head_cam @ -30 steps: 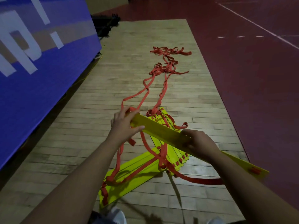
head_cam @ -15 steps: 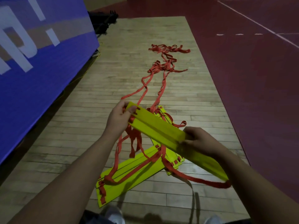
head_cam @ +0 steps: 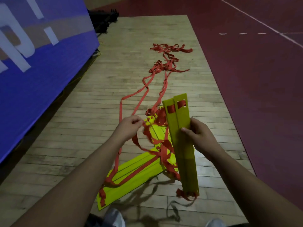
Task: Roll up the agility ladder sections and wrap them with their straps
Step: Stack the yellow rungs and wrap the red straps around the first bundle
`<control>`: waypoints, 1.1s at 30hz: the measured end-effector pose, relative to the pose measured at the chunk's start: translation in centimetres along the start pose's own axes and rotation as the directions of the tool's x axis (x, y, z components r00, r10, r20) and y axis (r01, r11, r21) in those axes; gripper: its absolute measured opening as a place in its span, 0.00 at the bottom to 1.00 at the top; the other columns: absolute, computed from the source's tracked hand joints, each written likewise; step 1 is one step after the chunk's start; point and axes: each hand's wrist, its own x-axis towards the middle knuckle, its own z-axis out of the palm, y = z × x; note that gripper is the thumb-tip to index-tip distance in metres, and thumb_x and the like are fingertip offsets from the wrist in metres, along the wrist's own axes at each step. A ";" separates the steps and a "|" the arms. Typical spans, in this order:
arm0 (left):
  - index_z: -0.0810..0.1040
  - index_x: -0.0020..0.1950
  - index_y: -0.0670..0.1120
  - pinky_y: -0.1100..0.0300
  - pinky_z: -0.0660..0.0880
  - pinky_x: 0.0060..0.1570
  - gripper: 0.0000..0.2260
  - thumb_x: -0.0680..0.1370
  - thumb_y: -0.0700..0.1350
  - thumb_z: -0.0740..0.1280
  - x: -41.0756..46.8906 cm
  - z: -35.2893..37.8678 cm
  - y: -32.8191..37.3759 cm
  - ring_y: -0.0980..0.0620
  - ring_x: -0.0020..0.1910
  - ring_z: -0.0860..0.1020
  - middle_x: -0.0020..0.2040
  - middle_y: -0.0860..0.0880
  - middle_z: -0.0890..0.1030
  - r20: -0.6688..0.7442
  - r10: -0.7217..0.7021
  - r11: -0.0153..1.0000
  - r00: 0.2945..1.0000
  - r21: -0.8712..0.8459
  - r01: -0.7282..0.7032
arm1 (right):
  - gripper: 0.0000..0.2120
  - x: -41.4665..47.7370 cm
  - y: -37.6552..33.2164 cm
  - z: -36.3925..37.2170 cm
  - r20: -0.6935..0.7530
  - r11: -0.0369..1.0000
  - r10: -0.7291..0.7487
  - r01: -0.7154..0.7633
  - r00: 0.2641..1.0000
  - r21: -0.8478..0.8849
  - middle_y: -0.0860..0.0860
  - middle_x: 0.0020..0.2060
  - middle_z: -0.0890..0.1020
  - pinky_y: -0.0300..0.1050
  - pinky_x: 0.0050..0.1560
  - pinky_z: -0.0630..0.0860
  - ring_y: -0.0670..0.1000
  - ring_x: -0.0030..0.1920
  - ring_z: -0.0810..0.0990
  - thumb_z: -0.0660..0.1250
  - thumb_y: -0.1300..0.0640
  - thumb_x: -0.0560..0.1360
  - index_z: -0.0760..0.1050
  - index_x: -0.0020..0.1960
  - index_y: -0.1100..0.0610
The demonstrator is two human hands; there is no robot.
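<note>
Pale wooden flooring (head_cam: 85, 128) is bounded by a blue padded panel (head_cam: 41, 66) on the left and a maroon court surface (head_cam: 254, 104) on the right. The agility ladder (head_cam: 157, 133) is found partly gathered. A stack of yellow rungs (head_cam: 131, 174) lies on the boards just ahead of the shoes (head_cam: 113, 217) and is crossed by loops of orange strap (head_cam: 120, 110). The rest of the strap is trailed off to a far tangle (head_cam: 164, 65), well apart from the stack. A pair of rungs (head_cam: 185, 171) is held side by side, raised clear of the floor and tilted, by the right hand (head_cam: 201, 138). Its thumb (head_cam: 186, 129) is pressed across their front face and the other fingers are curled behind. A run of strap is pinched by the left hand (head_cam: 129, 128), whose fingers are bunched together around it.

The held pair is gripped only near its middle, so the two rungs could be slid out of line or fanned apart if the strap is pulled sideways. Loose loops are draped between the held pair and the stack, and a knot could be tightened if the strap is drawn in quickly. The far tangle is likely to be dragged in as a clump and bound into the bundle, leaving it uneven and short of free strap for wrapping. A short loop hangs at the pair's lower end and could be snagged on the stack's edge.
</note>
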 end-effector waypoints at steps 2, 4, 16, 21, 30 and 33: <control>0.84 0.58 0.47 0.62 0.70 0.58 0.09 0.82 0.46 0.66 -0.4 0.3 0.2 0.53 0.61 0.77 0.57 0.52 0.82 -0.015 0.105 0.990 0.994 0.099 -0.103 | 0.09 -0.1 0.2 0.2 0.025 0.998 -0.020 0.021 0.999 -0.051 0.60 0.47 0.83 0.65 0.53 0.78 0.61 0.50 0.82 0.68 0.56 0.78 0.78 0.55 0.61; 0.82 0.64 0.49 0.58 0.70 0.67 0.17 0.82 0.57 0.65 -1.4 0.6 1.8 0.56 0.66 0.76 0.63 0.55 0.81 0.031 0.174 0.979 0.984 -0.116 -0.169 | 0.05 -0.2 0.3 0.5 0.057 0.998 -0.023 0.026 0.998 -0.049 0.58 0.47 0.83 0.63 0.54 0.78 0.58 0.50 0.82 0.68 0.59 0.80 0.78 0.54 0.59; 0.83 0.49 0.47 0.59 0.77 0.32 0.02 0.80 0.42 0.71 -3.0 1.3 3.6 0.53 0.36 0.79 0.41 0.45 0.80 -0.030 0.349 0.880 0.936 -0.333 -0.339 | 0.08 -0.4 -0.2 1.1 0.090 0.999 -0.029 0.031 0.995 -0.022 0.50 0.44 0.86 0.60 0.51 0.82 0.53 0.47 0.85 0.67 0.61 0.81 0.79 0.49 0.48; 0.82 0.50 0.47 0.54 0.79 0.30 0.01 0.80 0.41 0.70 -3.1 1.3 3.8 0.48 0.33 0.80 0.39 0.43 0.80 -0.047 0.339 0.865 0.939 -0.376 -0.331 | 0.14 -0.8 -0.8 1.5 0.016 0.990 -0.109 0.110 0.994 -0.089 0.47 0.46 0.87 0.59 0.51 0.82 0.50 0.46 0.86 0.67 0.61 0.80 0.79 0.56 0.41; 0.75 0.64 0.53 0.56 0.79 0.34 0.14 0.80 0.42 0.68 -3.4 1.2 4.4 0.52 0.35 0.78 0.44 0.49 0.79 0.077 0.294 0.784 0.953 -0.590 -0.194 | 0.25 -0.5 -0.3 3.0 0.254 0.901 -0.207 0.285 0.945 -0.328 0.42 0.45 0.77 0.49 0.48 0.73 0.45 0.45 0.75 0.49 0.42 0.84 0.62 0.79 0.47; 0.74 0.65 0.53 0.56 0.79 0.37 0.19 0.75 0.47 0.70 -3.6 1.0 4.4 0.49 0.37 0.77 0.42 0.50 0.80 0.149 0.295 0.735 0.944 -0.667 -0.125 | 0.29 -0.4 0.4 3.2 0.290 0.911 -0.153 0.248 0.945 -0.329 0.35 0.56 0.75 0.47 0.59 0.70 0.38 0.57 0.72 0.47 0.37 0.83 0.59 0.81 0.46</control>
